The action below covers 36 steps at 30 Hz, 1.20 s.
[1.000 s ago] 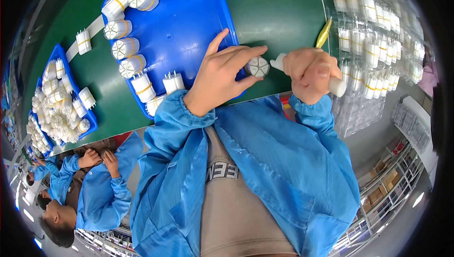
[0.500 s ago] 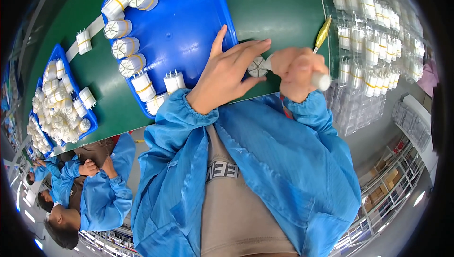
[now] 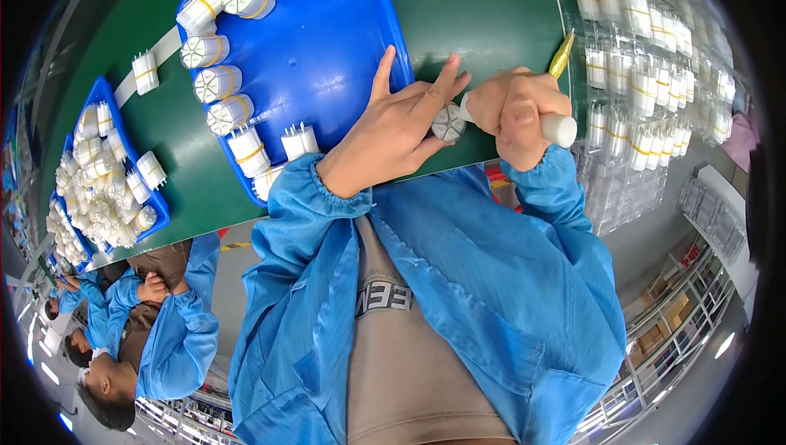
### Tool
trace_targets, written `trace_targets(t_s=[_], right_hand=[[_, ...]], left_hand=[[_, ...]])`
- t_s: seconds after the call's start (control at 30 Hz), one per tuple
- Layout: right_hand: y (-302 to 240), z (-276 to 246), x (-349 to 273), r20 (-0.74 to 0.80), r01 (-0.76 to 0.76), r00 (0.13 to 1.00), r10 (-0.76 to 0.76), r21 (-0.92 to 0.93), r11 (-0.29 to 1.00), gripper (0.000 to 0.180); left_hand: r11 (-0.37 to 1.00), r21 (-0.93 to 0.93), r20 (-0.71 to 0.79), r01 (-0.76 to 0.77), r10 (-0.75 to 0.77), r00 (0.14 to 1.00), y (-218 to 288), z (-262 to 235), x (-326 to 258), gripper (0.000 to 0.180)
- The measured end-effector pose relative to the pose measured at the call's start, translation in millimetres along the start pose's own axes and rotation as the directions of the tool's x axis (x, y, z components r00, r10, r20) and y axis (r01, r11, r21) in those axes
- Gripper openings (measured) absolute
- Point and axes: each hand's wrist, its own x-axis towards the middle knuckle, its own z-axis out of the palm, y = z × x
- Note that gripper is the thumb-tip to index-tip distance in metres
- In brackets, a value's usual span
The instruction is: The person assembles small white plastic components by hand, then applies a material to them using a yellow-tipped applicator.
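The left hand [image 3: 389, 130] is holding a round bundle [image 3: 449, 123] in a light-looking grip, the thumb lying along one side and the fingers spreading over the other; how firmly they are pressing is hidden. The right hand [image 3: 516, 109] is keeping a closed grip around a white tool [image 3: 560, 131], whose blunt, round end is poking out on the far side of the fist. Its other end is pointing at the bundle, so close that contact is hard to tell.

The tool could be slipping off the bundle and knocking the left fingers, since both hands are working so near each other. A loose left grip could be letting the bundle twist or tip, and the near edge of the green desk [image 3: 483, 15] is lying close by.

The bundle is sitting just right of a large blue tray [image 3: 307, 40], turning a pale grey, circular face upward; dark lines are dividing it into wedges, like a sliced pie. The hand is covering most of its side.

Farther out, white bundles with yellow bands [image 3: 219, 82] are lining the tray's edges. To the right, a gold, pointed object [image 3: 562, 58] is lying near clear plastic packaging [image 3: 626, 191] and more banded bundles.
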Motion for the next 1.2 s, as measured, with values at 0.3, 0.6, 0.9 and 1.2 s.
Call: trace_targets(t_s=[0.3, 0.6, 0.9, 1.2], right_hand=[[3, 2, 16, 0.199, 0.019, 0.98, 0.012, -0.153, 0.988, 0.015], [-10, -32, -30, -0.442, -0.113, 0.866, 0.234, 0.283, 0.952, 0.046], [-10, -8, -38, 0.139, -0.547, 0.718, 0.682, -0.494, 0.676, 0.058], [-149, -88, 12, -0.178, -0.309, 0.939, 0.293, -0.812, 0.496, 0.054]], left_hand=[[0.999, -0.022, -0.028, -0.024, 0.023, 0.999, -7, 0, -1, 0.097], [0.996, 0.014, -0.137, 0.09, -0.087, 0.987, 16, -64, -23, 0.108], [0.46, 0.614, -0.674, 0.642, -0.117, 0.729, -63, -117, -7, 0.072], [0.908, 0.277, -0.54, 0.315, -0.124, 0.832, 4, -105, -5, 0.045]])
